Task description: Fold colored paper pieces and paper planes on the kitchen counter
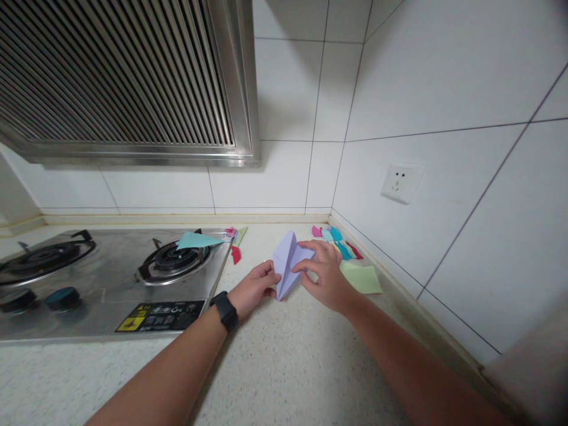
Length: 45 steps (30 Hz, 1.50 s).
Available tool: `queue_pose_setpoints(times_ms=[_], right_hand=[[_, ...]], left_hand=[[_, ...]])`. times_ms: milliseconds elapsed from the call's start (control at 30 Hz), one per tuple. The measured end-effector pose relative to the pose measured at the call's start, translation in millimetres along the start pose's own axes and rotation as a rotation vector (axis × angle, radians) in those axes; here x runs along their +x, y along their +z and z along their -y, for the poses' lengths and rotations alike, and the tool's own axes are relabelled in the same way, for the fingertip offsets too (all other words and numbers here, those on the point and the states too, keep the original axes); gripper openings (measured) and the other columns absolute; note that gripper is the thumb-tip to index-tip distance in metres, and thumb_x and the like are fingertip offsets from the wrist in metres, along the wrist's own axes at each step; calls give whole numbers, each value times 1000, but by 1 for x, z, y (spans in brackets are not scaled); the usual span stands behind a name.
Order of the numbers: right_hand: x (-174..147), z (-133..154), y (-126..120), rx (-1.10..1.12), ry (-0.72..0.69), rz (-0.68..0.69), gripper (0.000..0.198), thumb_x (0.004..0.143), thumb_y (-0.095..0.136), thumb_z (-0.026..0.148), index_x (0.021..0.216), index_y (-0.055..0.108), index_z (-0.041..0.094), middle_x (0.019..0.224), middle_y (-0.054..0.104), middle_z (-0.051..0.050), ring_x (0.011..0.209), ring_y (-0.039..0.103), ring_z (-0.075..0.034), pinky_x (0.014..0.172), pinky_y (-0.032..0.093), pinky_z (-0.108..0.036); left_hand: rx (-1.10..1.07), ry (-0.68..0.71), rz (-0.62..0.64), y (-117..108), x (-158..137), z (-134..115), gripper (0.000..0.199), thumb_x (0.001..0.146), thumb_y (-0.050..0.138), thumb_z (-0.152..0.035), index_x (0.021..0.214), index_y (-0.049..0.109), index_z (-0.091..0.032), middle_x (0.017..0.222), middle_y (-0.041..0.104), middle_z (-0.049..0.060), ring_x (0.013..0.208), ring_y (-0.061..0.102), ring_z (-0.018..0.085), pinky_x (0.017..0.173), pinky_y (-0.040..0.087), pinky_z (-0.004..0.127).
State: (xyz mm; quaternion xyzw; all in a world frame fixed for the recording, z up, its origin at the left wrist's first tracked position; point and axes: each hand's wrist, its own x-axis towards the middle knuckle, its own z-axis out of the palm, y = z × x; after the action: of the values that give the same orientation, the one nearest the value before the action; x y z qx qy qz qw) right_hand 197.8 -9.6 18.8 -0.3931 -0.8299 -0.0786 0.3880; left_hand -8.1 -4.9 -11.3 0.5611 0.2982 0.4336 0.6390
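"What do we have in front of us?"

"A folded piece of lavender paper [284, 260], standing partly open along its creases, with one point toward us. It's over the middle of the speckled tabletop [270, 367], between the cooktop [110, 290] and the tiled wall [461, 195]; we can't tell whether it touches the surface."

"And how are we holding it?"

"Our left hand [256, 286], with the black watch [225, 311] on its wrist, pinches the lower left edge between thumb and fingers. Our right hand [327, 273] grips the right-hand flap, fingers bent."

"What lies around us?"

"Just beside our right hand, we see a pale green sheet [362, 278] flat on the tabletop, and past it, small colored paper pieces [338, 241] by the wall. To our left, a light blue folded paper [195, 239] lies over the nearer burner [175, 263], and a red paper piece [235, 255] sits near the cooktop's edge."
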Motion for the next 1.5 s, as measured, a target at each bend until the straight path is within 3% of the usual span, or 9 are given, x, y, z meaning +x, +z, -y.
queue_pose_setpoints(times_ms=[467, 633, 1500], right_hand=[[-2, 1, -4, -53, -63, 120, 29, 77, 62, 19, 98, 71, 36, 137, 46, 1, 126, 30, -32, 102, 20, -54], [-2, -1, -2, -47, -69, 116, 26, 77, 62, 19, 94, 73, 35, 136, 47, 2, 125, 31, -32, 102, 20, -53], [-1, -6, -3, -57, -40, 77, 26, 78, 61, 18, 95, 72, 34, 132, 45, -1, 119, 36, -29, 101, 21, -48]], left_hand=[[26, 31, 52, 0, 1, 0, 31, 77, 67, -38, 99, 58, -18, 83, 58, 2, 71, 56, 13, 60, 49, 24], [54, 31, 58, 0, 1, 0, 27, 78, 67, -38, 92, 56, -18, 80, 56, 1, 70, 55, 12, 60, 48, 23], [79, 34, 9, 1, 0, 2, 27, 78, 66, -35, 94, 54, -17, 79, 49, 0, 67, 50, 10, 50, 50, 20]])
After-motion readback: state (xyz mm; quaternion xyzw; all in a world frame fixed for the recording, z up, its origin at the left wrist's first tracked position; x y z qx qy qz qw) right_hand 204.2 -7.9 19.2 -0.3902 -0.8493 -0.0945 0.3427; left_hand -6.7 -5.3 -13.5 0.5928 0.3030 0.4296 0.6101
